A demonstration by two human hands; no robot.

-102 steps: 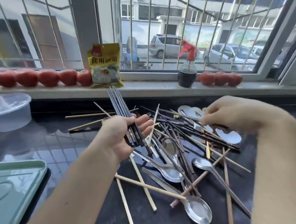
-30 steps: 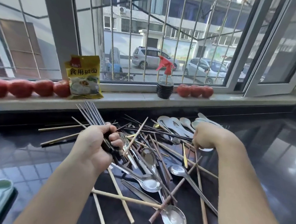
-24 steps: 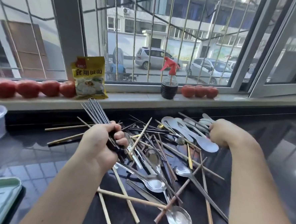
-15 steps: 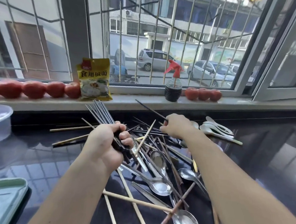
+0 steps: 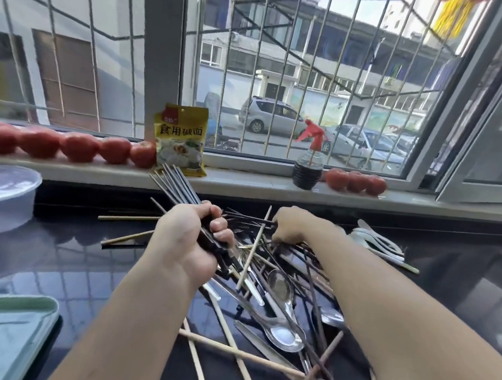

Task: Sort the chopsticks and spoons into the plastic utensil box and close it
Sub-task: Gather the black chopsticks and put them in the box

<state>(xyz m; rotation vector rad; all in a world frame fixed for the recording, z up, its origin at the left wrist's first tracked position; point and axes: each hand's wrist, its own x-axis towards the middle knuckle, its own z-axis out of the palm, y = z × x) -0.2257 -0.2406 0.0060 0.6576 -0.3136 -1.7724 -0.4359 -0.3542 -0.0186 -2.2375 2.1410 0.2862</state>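
The left hand [image 5: 186, 246] is closed in a fist around a bundle of dark chopsticks [image 5: 175, 183], whose free ends fan out toward the upper left of the frame, up past the yellow packet [image 5: 182, 140] on the windowsill [image 5: 244, 180]. The right hand [image 5: 293, 224] is pressed down into the far edge of the utensil pile [image 5: 273, 282] at centre frame, fingers curled among dark sticks; whether it has actually pinched 1 cannot be told. The loose dark chopsticks under that hand lie mostly left to right and slightly toward the camera, so their long axis crosses the held bundle rather than matching it; a picked stick would likely need turning before joining the fist. The right hand is the nearer one to them, the left just beside. Metal spoons [image 5: 280, 288] and pale wooden chopsticks [image 5: 234, 353] lie tangled lower in the pile, and white spoons [image 5: 378, 244] rest apart at right. A clear plastic container [image 5: 5, 195] sits at the left edge and a pale green tray [image 5: 5, 336] at lower left; which, if either, is the utensil box is unclear. Sorting looks early, with most pieces on the dark counter [image 5: 63, 266].
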